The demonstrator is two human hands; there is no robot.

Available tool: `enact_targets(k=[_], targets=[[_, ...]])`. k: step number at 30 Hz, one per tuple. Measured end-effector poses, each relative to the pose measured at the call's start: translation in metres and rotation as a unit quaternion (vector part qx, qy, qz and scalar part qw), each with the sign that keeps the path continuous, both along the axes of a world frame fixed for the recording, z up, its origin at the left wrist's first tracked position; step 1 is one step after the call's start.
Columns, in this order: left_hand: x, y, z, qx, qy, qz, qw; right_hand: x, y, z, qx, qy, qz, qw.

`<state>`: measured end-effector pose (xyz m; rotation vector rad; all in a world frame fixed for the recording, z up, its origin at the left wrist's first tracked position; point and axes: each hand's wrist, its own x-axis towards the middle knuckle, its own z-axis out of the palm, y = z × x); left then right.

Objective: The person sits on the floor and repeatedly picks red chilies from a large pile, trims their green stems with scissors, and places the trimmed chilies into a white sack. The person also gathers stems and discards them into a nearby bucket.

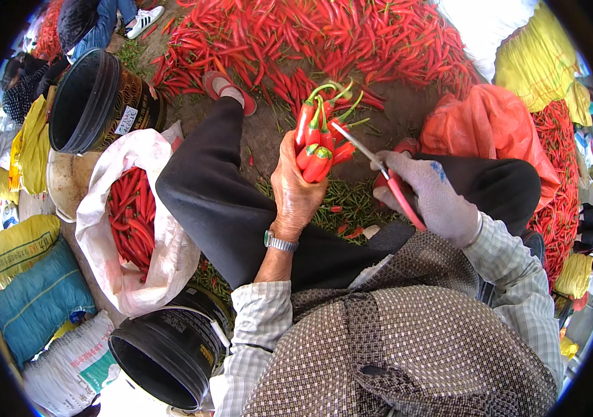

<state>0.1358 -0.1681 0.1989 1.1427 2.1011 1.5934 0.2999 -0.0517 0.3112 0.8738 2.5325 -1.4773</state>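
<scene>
My bare left hand (296, 187) grips a bunch of red chili peppers (313, 136) upright in front of me. Several still carry curved green stems, while two at the near side show cut green ends. In my right hand (429, 193), which wears a grey glove, is a pair of scissors (398, 195) with red handles. The blades point up and left, their tips beside the bunch at its right side. Whether the blades touch a pepper I cannot tell. Cut green stems (351, 206) litter the ground between my legs, below the bunch.
A large heap of red chilies (328, 36) spreads ahead. At left stands an open white sack (93, 219) holding chilies, between two black buckets (85, 104). A red plastic sack (484, 122) lies by my right knee. Filled sacks (41, 297) line the left; a person (101, 31) sits far left.
</scene>
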Motion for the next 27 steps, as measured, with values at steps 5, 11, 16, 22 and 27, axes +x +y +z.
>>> enact_targets(k=[5, 11, 16, 22, 27], targets=[[0.002, -0.001, -0.002, -0.027, 0.038, -0.035, 0.998, -0.006, 0.012, -0.014, 0.133, 0.089, 0.053, 0.986], [0.004, -0.005, -0.005, -0.024, 0.025, -0.031, 0.999, -0.001, 0.005, -0.017, 0.182, 0.093, 0.080, 0.976], [0.001, -0.007, -0.007, 0.029, 0.025, -0.009, 0.999, 0.007, 0.002, -0.011, 0.135, 0.110, 0.045, 0.984], [0.000, -0.011, -0.008, 0.057, 0.084, -0.003, 0.995, 0.015, 0.012, -0.010, 0.188, 0.086, 0.068, 0.976], [-0.002, -0.017, -0.005, 0.018, 0.095, -0.061, 0.993, 0.015, 0.026, 0.003, 0.230, 0.031, 0.157, 0.960]])
